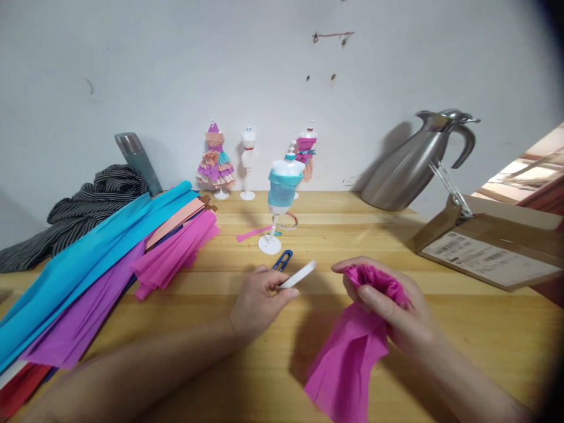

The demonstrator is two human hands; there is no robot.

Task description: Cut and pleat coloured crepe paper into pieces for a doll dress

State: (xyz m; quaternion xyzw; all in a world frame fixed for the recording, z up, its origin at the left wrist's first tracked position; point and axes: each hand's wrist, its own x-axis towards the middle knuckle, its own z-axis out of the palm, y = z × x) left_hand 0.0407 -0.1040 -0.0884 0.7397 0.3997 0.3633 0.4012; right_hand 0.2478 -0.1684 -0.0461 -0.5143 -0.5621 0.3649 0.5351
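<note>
One white strip [298, 275], magenta crepe paper [352, 361]
Left hand [261, 298] grasps the strip, right hand [408, 314] the paper (top gathered).

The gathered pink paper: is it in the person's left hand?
No, the right hand grips the gathered pink paper, while the left hand holds a white strip.

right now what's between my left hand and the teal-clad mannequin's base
In the head view, a blue tool, partly hidden, shows between your left hand and the teal-clad mannequin's base.
</note>
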